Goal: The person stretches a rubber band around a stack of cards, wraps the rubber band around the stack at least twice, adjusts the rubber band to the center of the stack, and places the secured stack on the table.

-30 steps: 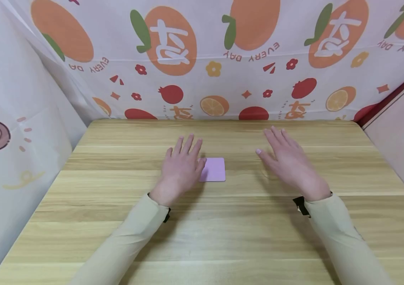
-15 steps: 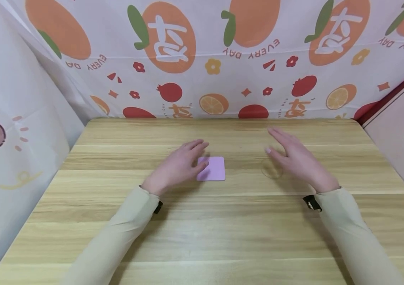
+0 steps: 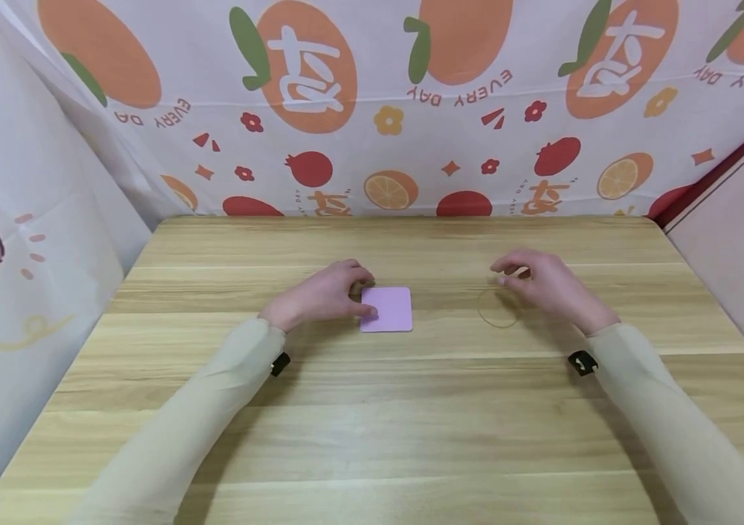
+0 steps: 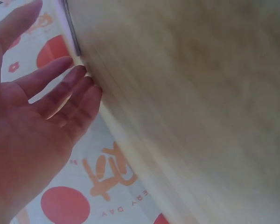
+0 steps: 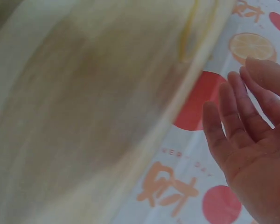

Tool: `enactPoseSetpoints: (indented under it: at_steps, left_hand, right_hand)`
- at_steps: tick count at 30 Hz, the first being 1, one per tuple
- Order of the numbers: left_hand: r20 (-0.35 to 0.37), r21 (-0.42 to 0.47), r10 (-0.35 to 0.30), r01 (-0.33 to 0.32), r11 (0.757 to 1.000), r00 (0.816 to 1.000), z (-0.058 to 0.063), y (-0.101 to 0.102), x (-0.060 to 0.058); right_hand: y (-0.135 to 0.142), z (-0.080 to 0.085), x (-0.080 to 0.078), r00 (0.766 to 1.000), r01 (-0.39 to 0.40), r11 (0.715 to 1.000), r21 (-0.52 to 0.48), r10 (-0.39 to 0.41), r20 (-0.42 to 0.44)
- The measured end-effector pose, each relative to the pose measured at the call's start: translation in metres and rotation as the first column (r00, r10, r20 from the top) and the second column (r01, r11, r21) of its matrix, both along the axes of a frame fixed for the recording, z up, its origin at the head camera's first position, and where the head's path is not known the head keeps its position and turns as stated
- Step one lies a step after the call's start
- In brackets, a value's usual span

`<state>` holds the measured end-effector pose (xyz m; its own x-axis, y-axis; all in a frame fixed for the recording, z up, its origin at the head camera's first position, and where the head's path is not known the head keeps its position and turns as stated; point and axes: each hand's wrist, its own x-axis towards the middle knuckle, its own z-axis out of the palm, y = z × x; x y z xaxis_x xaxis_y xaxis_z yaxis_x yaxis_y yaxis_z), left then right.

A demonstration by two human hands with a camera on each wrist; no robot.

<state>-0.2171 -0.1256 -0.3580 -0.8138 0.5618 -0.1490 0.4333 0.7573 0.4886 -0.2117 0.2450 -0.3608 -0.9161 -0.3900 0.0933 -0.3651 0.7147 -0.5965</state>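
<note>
1. So the left hand [image 3: 322,295] is hanging around the left side of a small purple square [image 3: 390,310], which is lying flat on the wooden table [image 3: 372,423]. In the head view its thumb is overlapping the square's left part, while the fingers are bending near the upper left corner. Can't tell if anything's actually touching.
2. That hand isn't pinching anything as far as I can see: in the left wrist view the thumb is standing well apart from the loosely bent fingers.
3. Over on the right, a thin yellow loop [image 3: 498,327] is lying on the table, well apart from the square.
4. The right hand [image 3: 552,286] is hovering just beside the loop, up and to its right. Its fingers are curving loosely, with a gap showing between them and the thumb, and it's holding nothing.
5. Both arms are wearing pale long sleeves [image 3: 667,415], and a dark thing [image 3: 583,362] is poking out by each cuff.
6. Behind the table, a white fruit-print cloth [image 3: 440,131] is hanging, and another white cloth [image 3: 50,182] is covering the left side.
</note>
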Motion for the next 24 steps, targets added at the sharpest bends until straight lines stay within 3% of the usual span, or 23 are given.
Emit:
enactPoseSetpoints:
  at_steps: [7, 11, 18, 24]
  left_hand:
    - [0.048, -0.009, -0.028, 0.029, 1.000, 0.998, -0.002, -0.001, -0.006]
    - [0.039, -0.013, -0.035, 0.036, 0.999, 0.999, -0.002, 0.000, -0.004]
    - [-0.021, -0.040, -0.076, 0.075, 0.996, 0.997, -0.004, 0.006, -0.001]
    - [0.054, -0.010, -0.066, 0.066, 0.998, 0.996, -0.003, 0.012, -0.002]
  right_hand:
    - [0.004, -0.010, -0.012, 0.993, -0.019, 1.000, 0.018, 0.017, 0.113]
    - [0.006, -0.014, -0.016, 0.986, -0.040, 0.999, 0.031, 0.035, 0.165]
    - [0.009, -0.019, -0.024, 0.983, -0.051, 0.998, 0.027, 0.045, 0.178]
    - [0.004, -0.021, -0.028, 0.980, -0.068, 0.997, 0.044, 0.059, 0.189]
